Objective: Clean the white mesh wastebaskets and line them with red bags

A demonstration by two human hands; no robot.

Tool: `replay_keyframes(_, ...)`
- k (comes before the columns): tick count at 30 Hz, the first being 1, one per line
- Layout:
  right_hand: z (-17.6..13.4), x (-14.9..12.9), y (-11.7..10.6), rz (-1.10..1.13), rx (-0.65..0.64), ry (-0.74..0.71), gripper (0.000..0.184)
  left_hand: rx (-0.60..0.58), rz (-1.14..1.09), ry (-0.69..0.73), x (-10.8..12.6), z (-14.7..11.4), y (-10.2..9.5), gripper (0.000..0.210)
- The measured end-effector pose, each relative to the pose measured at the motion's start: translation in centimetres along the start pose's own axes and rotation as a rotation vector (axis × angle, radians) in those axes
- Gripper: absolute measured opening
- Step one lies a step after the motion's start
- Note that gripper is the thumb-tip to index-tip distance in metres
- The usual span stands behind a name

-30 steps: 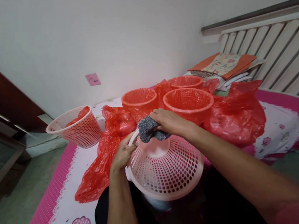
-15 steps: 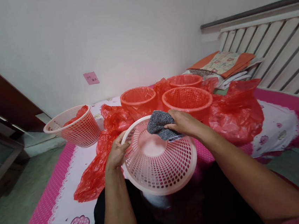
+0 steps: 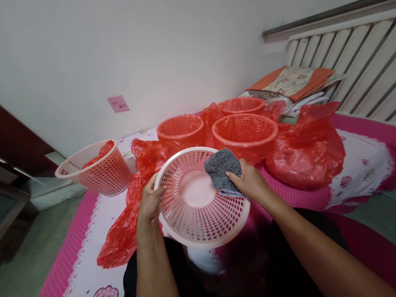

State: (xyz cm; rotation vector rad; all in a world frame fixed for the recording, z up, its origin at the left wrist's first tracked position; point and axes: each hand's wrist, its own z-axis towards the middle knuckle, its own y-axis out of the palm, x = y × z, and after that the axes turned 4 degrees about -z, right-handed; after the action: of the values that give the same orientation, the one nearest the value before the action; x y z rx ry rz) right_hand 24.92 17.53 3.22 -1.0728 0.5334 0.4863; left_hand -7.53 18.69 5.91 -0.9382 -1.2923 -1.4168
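Note:
A pale pink perforated plastic basket (image 3: pixel 205 227) is tilted over my lap, its round mouth toward me. My left hand (image 3: pixel 150 202) grips its left rim, thumb on the inside and fingers behind. A grey speckled cloth (image 3: pixel 224 170) is pinched in my right hand (image 3: pixel 250 181), against the right side of the rim and inner wall. Just beyond stand a basket lined with a red plastic bag (image 3: pixel 245 130) and another red-lined one (image 3: pixel 181 127). A loose red plastic bag (image 3: pixel 121 240) lies left of my left wrist.
Another pink basket (image 3: pixel 106 176) with red plastic inside leans at the left. A third red-lined basket (image 3: pixel 241 104) stands at the back. A puffed red bag (image 3: pixel 307 156) lies right, near folded fabrics (image 3: pixel 293 83) and a radiator (image 3: pixel 368 62). The pink-and-white cloth (image 3: pixel 78 253) covers the surface.
My right hand and the cloth have moved slightly right and down along the rim. The held basket has tilted and shifted a little up and left. My left hand keeps its hold.

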Motion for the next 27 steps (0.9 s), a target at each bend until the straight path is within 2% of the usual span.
replay_keyframes(5,-1.9,0.3,0.8,0.098,-0.065,0.146,0.031,0.086,-0.037,-0.017,-0.2,0.3,-0.2,0.059)
replay_keyframes(8,-2.8,0.5,1.4,0.159,-0.057,0.204,0.034,0.119,-0.065,-0.024,-0.3,0.4,-0.2,0.061)
replay_keyframes(16,-5.5,0.5,3.4,0.466,-0.015,0.246,0.047,0.155,-0.039,0.006,-0.2,0.3,0.2,0.057)
replay_keyframes(19,-6.3,0.0,4.1,0.543,-0.007,0.267,0.046,0.189,-0.064,0.016,-0.3,0.3,0.5,0.053)
replay_keyframes(23,-6.6,-0.5,4.0,0.578,0.008,0.291,0.044,0.173,-0.026,0.070,-0.4,0.1,0.7,0.051)
replay_keyframes(27,-5.9,-0.7,2.8,0.593,0.022,0.309,0.049,0.160,-0.004,0.077,-0.2,-0.2,0.5,0.052)
